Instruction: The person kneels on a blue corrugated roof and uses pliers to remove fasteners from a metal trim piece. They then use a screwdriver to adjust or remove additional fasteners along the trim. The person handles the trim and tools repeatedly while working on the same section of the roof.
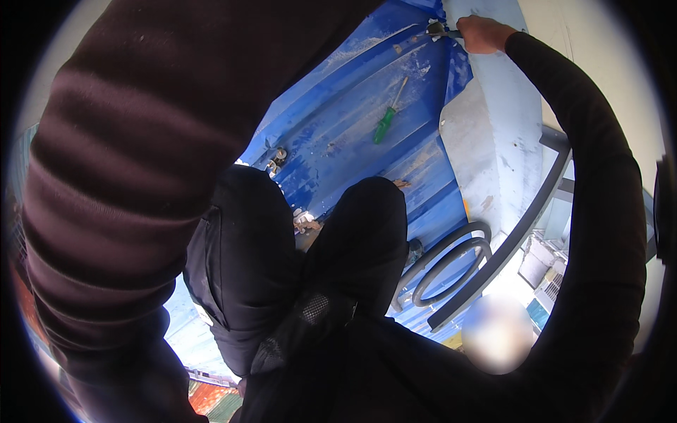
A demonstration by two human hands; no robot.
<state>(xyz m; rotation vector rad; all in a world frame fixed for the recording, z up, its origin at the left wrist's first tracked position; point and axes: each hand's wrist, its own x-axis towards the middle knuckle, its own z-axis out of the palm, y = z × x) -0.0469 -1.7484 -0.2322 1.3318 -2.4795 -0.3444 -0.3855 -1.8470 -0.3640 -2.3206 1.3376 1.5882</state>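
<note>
My right hand is at the top right, reached out at the far end of a dark sleeve. Its fingers are closed round the dark handle of a small tool with a flat, dull metal end, possibly a scraper. That end meets the seam where the blue corrugated metal sheet joins the pale wall. My left arm fills the left side in a dark sleeve; its hand lies beyond the upper edge. A screwdriver with a green handle rests on the blue sheet between my knees and my right hand.
Small metal pieces and scraps of debris lie near my knees. To the right are a coiled black hose and a dark grey metal bar. Beyond the bar, an outdoor unit shows lower down, past the sheet's edge.
</note>
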